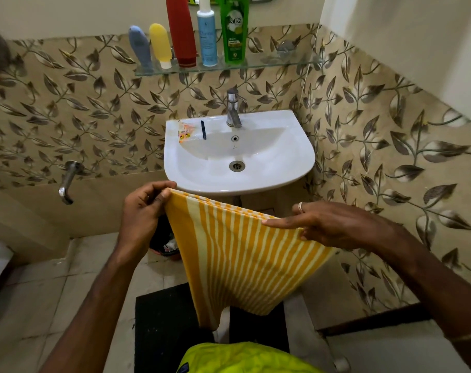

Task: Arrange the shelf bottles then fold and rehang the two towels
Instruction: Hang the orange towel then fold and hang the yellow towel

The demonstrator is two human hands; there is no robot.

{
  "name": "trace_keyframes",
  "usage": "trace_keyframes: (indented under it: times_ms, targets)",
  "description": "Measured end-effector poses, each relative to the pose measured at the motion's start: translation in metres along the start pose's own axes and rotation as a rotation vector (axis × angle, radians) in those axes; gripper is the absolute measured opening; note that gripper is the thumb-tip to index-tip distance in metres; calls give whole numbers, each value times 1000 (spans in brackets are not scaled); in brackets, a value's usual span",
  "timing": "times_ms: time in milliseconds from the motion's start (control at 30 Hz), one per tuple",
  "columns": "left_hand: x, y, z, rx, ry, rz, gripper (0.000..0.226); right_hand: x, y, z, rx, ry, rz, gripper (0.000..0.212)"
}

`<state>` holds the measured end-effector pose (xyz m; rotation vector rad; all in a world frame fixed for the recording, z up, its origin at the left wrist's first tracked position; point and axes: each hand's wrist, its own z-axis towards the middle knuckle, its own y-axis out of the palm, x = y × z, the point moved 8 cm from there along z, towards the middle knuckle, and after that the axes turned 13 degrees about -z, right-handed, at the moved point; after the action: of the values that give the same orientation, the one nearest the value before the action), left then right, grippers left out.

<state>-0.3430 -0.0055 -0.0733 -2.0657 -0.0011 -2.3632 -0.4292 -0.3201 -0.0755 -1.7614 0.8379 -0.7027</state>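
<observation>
1. Nearest of all, a bright lime-green garment [245, 358] fills the bottom edge, with a black floor mat [164, 332] just beyond it.
2. Above the mat hangs a yellow-and-white striped cloth towel [239, 254], folded into several layers and held up in front of the white ceramic washbasin [238, 154].
3. At the towel's upper left corner, the left hand [143, 211] pinches the layered edge between thumb and curled fingers.
4. Over at the upper right, the right hand [326, 222] holds the edge with long fingers lying along the top fold and the thumb beneath.
5. Farther off, a chrome tap [234, 107] stands at the basin's back rim, with an orange sachet [184, 131] and a thin dark stick [203, 130] lying to its left.
6. On the far wall, a glass shelf [283, 63] carries a row of bottles: blue-grey tube [140, 48], yellow tube [161, 45], tall red bottle [181, 30], pale blue bottle [207, 36] and green bottle [234, 30], standing close together at the left and middle.
7. Low on the left wall a second chrome spout [67, 183] juts out.
</observation>
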Motion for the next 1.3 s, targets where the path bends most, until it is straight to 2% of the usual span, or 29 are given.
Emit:
trace_keyframes:
  times_ms: [133,367,467,533,633,800,1000,1167,1300]
  targets:
    - [0,6,1,-31,-11,-30,29,-6,3,1,-149,-1,27,89]
    - [2,18,-10,-109,19,-27,18,10,17,7,-256,136,61,98]
    - [0,26,-22,-129,39,-38,17,15,15,8,-276,210,201,102]
    - [-3,30,-28,-140,62,-14,17,21,14,9,-279,264,312,93]
    - [-5,44,-38,-145,87,-25,20,26,17,11,-227,339,505,82]
    - [-9,71,-55,-124,118,-54,22,26,18,19,-40,469,865,96]
    - [-19,97,-68,-125,105,-100,28,23,23,30,58,633,1171,89]
    - [-29,123,-77,-154,118,-90,28,14,22,46,139,606,1469,106]
    - [-30,135,-78,-177,159,-69,28,12,12,51,207,601,1587,97]
